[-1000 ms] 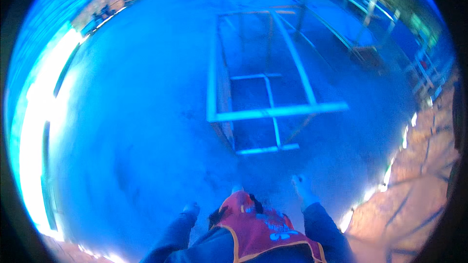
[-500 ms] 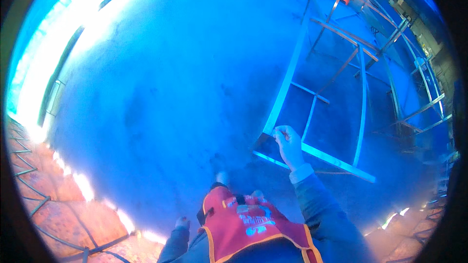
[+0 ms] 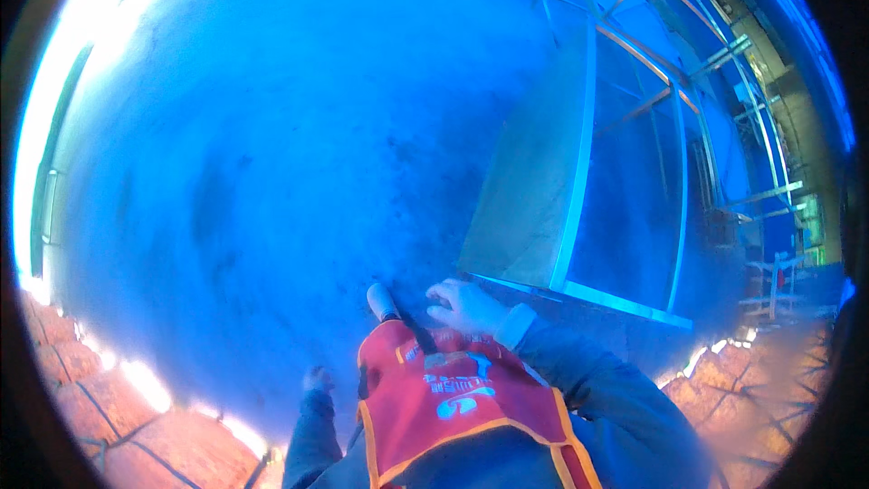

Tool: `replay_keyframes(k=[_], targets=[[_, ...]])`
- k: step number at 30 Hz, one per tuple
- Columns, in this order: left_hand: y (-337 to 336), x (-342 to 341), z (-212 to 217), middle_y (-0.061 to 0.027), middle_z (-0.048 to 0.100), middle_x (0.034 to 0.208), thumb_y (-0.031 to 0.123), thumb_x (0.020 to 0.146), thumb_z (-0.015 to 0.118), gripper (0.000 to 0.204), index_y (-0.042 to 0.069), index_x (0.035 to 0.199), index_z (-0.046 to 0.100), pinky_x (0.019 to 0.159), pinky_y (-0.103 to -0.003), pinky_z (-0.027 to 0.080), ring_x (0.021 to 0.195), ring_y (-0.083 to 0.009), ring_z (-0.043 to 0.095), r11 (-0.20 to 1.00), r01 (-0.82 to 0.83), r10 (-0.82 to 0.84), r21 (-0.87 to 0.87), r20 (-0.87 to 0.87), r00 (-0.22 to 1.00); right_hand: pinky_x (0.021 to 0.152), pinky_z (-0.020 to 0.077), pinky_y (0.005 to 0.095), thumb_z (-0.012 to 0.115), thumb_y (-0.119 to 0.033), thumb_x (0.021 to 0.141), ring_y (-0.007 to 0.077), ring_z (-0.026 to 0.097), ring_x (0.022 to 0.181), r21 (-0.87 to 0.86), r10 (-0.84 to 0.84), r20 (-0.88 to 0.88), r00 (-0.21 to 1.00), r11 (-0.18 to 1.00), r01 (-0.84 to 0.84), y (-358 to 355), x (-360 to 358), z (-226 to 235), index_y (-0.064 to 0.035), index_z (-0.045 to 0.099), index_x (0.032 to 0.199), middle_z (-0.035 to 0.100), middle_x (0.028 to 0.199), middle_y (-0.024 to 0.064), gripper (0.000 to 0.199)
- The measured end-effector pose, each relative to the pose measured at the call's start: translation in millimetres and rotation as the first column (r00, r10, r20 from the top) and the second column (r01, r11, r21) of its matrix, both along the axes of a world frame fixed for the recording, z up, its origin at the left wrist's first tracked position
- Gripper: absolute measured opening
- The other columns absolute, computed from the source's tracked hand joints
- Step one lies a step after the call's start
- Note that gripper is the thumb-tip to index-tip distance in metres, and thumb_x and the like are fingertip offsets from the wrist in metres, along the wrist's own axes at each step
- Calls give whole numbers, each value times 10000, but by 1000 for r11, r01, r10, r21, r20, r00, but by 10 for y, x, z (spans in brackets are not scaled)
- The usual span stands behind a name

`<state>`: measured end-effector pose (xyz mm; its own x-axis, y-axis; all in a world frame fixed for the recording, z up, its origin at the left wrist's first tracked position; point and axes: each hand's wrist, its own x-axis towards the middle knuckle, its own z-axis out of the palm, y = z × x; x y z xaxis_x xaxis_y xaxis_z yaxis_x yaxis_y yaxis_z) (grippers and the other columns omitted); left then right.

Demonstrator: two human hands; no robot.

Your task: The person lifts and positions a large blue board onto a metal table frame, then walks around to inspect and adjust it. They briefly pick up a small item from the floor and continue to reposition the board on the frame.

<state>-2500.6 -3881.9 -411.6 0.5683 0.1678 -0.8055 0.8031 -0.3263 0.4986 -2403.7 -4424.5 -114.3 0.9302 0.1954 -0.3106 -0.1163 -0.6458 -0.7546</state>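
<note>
1. Concrete floor (image 3: 272, 172): big bare slab, fills most of the view, strong blue cast, paler and glaring along the left rim.
2. Metal frame (image 3: 579, 172): long rack of thin bars, stands on the floor to the right and runs away toward the top right. Its near bottom bar ends just beside the right hand.
3. Brick paving (image 3: 100, 417): reddish blocks at the lower left edge, more at the lower right.
4. Orange vest (image 3: 453, 398): on the person's chest, bottom centre, over dark sleeves.
5. Right hand (image 3: 466, 306): low by the near corner of the frame, fingers curled loosely down. Cannot tell if it grips the bar or only hovers by it; contact not clear.
6. Left hand (image 3: 317, 378): small, hangs low at the person's side, well apart from the frame. Grip cannot be told, nothing seen in it.
7. Progress, a judgement: frame not lifted or shifted yet; all handling of it is left.
</note>
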Motion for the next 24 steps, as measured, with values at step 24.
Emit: replay_keyframes(k=[24], targets=[[-3057,5424,836,-148,698,1317,270,1013,700,427,2,1341,648,879,-427,574,1083,-247,688,524,803,-850,285,235,471,1037,507,533,667,-420,1003,421,628,1231,65,-459,-3,889,887,458,-1988,2762,55,-14,637,1372,634,1368,258,550]])
